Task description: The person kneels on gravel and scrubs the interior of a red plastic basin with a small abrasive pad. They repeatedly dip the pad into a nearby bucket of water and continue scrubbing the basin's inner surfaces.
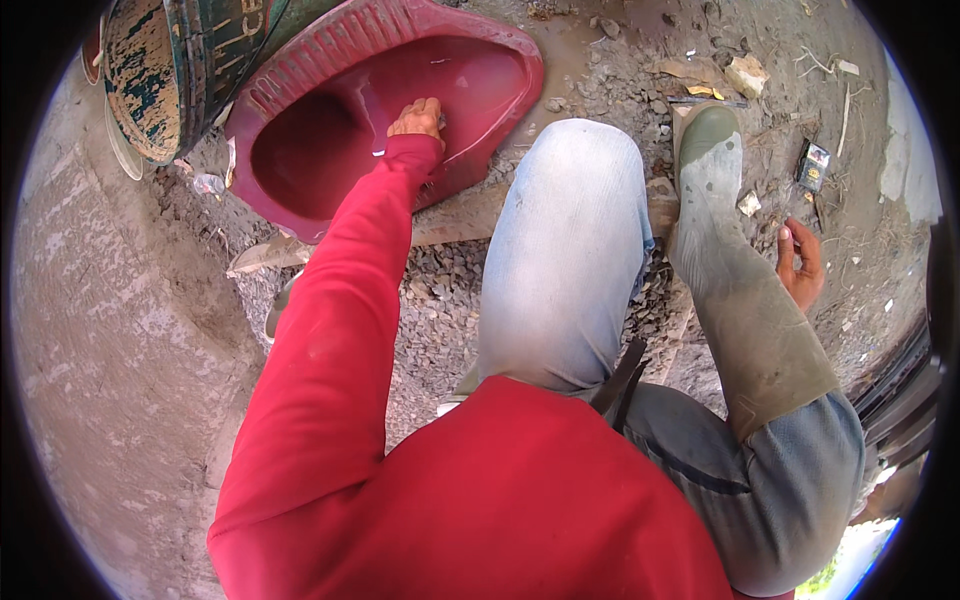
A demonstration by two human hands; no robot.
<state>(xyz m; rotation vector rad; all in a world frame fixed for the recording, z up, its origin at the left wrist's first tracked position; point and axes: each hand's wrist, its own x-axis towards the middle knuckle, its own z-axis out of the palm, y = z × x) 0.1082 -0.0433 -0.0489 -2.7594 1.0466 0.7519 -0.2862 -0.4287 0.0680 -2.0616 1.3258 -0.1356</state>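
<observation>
A dark red squat toilet pan with a ribbed edge lies tilted on the ground at the upper left. Inside it, my left hand is closed, knuckles up, against the wet inner surface. A small greyish bit shows beside its fingers; what they grip is mostly hidden. My right hand hangs low beyond my right boot, thumb and fingers drawn together. Whatever is between them is too small to make out. Near it on the ground lies a small dark packet.
Left of the pan stands a worn dark green drum. A wooden plank runs along the pan's near side, with gravel below. Broken stone and scraps lie on muddy ground at the right. A concrete surface fills the left.
</observation>
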